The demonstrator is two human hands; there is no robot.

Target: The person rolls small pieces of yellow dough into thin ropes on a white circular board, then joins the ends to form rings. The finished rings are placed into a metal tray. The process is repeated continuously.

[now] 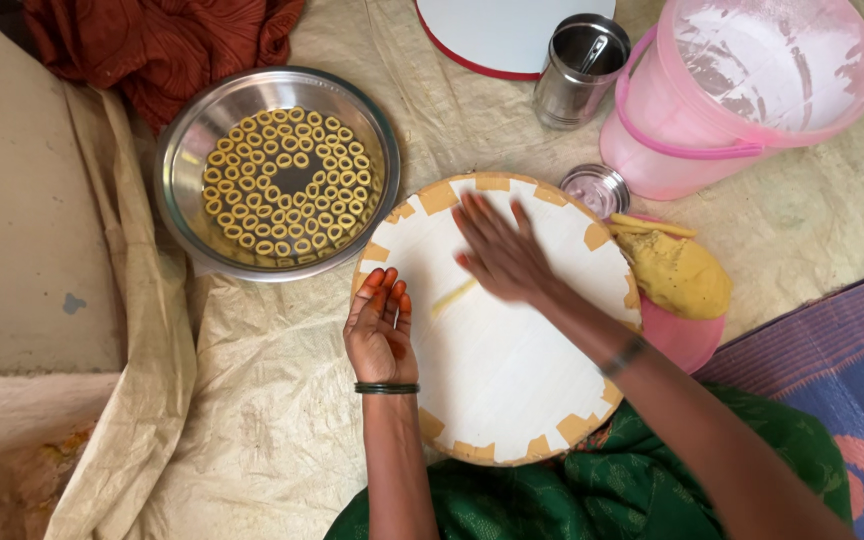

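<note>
Seen from above, a person sits on the floor in green cloth (pixel 592 490), which fills the bottom edge and is partly cut off. A round white board (pixel 512 370) with tan tape patches around its rim lies just in front of the person. The left hand (pixel 380 325) rests at the board's left edge, palm up, fingers loosely curled and holding nothing; a dark bangle circles the wrist. The right hand (pixel 502 250) lies flat on the board with fingers spread and straight, gripping nothing. It is blurred, so whether it presses anything is hard to tell. A thin pale yellow dough strip (pixel 452 296) lies on the board just left of that hand, between the two hands.

The floor is covered by a creased cream sheet (pixel 282 400). A purple and blue mat (pixel 842 360) shows at the right, cut off by the frame. Right of the board, a yellow dough lump (pixel 677 272) sits on a pink plate (pixel 687 340), mostly hidden under it.

Farther off, at upper left, a steel bowl (pixel 192 130) holds many small dough rings (pixel 287 185). Beyond the board stand a small steel lid (pixel 597 188), a steel cup (pixel 577 70) and a pink bucket (pixel 742 100) dusted white inside. A white disc with a red edge (pixel 497 35) and a rust-red cloth (pixel 162 45) are cut off at the top.
</note>
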